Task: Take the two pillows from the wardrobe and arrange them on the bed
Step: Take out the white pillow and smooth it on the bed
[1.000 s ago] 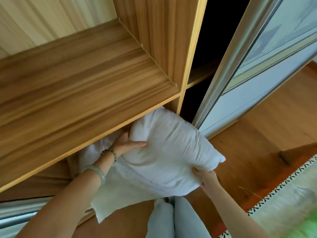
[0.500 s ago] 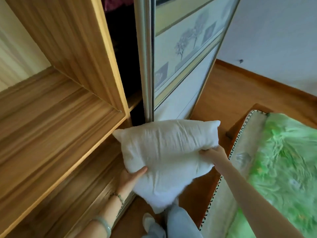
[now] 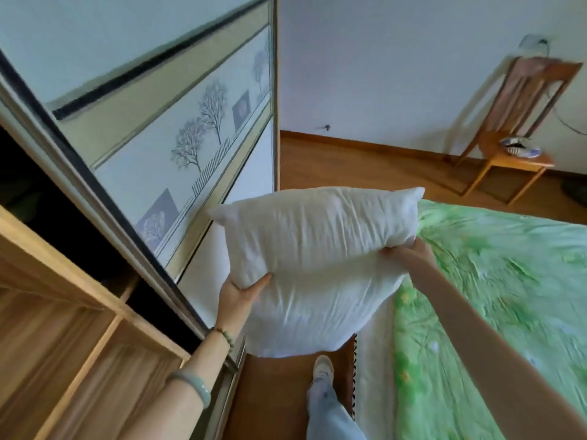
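Observation:
Two white pillows (image 3: 313,246) are stacked one on the other and held in the air between the wardrobe (image 3: 63,312) and the bed (image 3: 508,281). My left hand (image 3: 238,295) grips the stack at its lower left side. My right hand (image 3: 409,254) pinches its right edge, just above the bed's near corner. The bed on the right carries a green patterned cover. The wardrobe's wooden shelves show at the lower left, and its interior behind the door is dark.
A sliding wardrobe door (image 3: 178,138) with a tree print stands just left of the pillows. A wooden chair (image 3: 514,131) with a shoe on its seat is by the far wall. My leg and white shoe (image 3: 322,369) stand on the wooden floor between wardrobe and bed.
The pillows have come out of the lower wardrobe shelf and been carried up and to the right toward the bed. My view has turned from the shelves to the room.

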The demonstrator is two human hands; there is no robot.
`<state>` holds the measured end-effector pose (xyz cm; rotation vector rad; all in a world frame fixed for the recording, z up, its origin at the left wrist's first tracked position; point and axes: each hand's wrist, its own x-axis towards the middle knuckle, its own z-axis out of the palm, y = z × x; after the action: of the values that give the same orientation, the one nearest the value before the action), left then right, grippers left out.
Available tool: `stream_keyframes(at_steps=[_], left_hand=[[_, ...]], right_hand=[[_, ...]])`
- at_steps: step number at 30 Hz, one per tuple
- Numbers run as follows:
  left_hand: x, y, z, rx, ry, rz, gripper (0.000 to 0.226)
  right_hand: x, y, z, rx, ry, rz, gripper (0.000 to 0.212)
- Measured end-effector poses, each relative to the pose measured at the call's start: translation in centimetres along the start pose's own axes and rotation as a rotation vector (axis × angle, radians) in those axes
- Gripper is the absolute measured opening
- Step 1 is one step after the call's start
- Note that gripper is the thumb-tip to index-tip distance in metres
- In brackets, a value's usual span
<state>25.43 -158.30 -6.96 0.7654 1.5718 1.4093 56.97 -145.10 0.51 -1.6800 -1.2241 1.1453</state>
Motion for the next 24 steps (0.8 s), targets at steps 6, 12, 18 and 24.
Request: stream_keyframes(at_steps=[6, 12, 18, 24], left_hand=[[7.3, 5.4, 4.9, -0.025, 0.028, 0.124, 0.051], [15.4, 10.0, 9.4, -0.004, 0.098, 0.206, 0.036], [23.9, 12.5, 14.8, 0.000, 0.118, 0.220, 0.050], [32.5, 14.0, 20.3, 0.012, 0.098, 0.212, 0.048]], right_hand=[[6.0, -1.9, -2.2, 0.179, 0.006, -0.047, 0.027], [14.7, -5.8, -3.5, 0.353, -0.073, -0.134, 0.034], [23.0, -9.8, -4.9, 0.359, -0.091, -0.192, 0.032], [30.7, -12.2, -5.3, 0.381, -0.030, -0.195, 0.022]])
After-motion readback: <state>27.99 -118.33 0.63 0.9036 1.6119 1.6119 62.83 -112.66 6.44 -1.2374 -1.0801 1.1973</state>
